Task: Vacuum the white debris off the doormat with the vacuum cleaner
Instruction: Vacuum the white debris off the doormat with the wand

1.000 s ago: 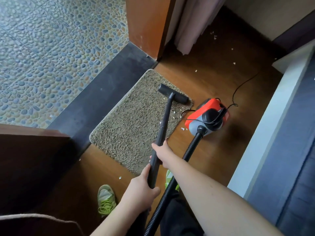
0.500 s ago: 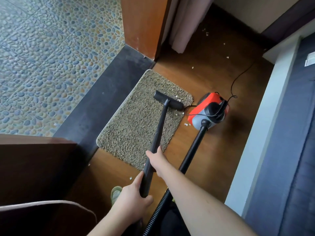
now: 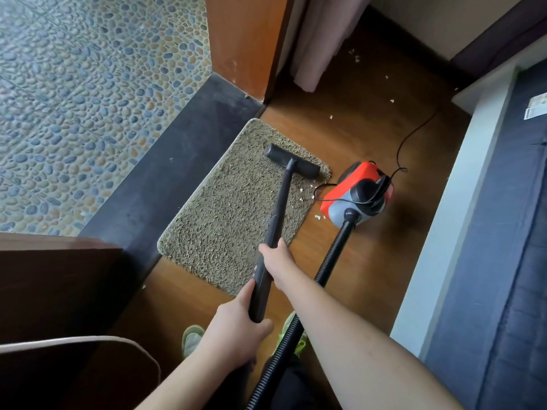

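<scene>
Both hands wrap the black wand (image 3: 279, 214), right hand (image 3: 273, 260) above left hand (image 3: 236, 327), its long axis running up-right from the person to the nozzle (image 3: 293, 160) lying crosswise on the doormat's (image 3: 225, 208) far corner, white debris (image 3: 301, 190) just beside it.

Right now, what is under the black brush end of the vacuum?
The floor nozzle sits on the far end of the doormat. White bits lie just nearer on the mat. Whether any lie beneath the nozzle is hidden.
</scene>
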### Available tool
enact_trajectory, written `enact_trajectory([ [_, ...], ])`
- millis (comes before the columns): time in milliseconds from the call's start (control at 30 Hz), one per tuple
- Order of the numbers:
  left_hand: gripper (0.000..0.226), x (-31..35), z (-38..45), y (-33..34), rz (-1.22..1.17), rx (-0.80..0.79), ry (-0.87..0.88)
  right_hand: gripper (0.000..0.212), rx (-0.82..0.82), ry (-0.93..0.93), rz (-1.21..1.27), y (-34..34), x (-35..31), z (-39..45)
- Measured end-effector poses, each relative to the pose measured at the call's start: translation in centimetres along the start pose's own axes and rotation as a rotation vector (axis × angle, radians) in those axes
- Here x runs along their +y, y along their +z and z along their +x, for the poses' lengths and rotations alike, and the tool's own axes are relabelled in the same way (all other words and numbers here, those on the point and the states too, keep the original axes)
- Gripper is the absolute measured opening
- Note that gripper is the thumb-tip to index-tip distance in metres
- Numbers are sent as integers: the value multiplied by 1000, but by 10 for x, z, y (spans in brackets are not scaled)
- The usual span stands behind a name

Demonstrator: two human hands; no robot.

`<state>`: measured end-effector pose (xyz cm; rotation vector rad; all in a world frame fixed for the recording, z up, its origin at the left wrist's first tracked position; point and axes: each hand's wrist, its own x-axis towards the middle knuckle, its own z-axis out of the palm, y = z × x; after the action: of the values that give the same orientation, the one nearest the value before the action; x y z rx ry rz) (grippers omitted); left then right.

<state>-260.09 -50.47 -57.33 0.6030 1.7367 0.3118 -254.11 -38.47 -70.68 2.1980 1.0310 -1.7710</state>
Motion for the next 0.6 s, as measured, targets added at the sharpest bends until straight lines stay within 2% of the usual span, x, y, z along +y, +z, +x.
enact_trajectory([
  [67,79,9,8,0,-4,-19,1,79,-4,5,44,-5,-7,6],
  [167,78,22,22,0,30,-27,24,69,8,-1,69,-15,-18,16],
  [367,83,32,33,2,42,-55,20,81,4,20,77,-21,-15,48],
  [533,86,25,29,3,82,-46,15,66,-15,22,77,-23,-21,13],
  [600,88,18,25,3,93,-42,8,68,-21,29,55,-20,-18,7],
])
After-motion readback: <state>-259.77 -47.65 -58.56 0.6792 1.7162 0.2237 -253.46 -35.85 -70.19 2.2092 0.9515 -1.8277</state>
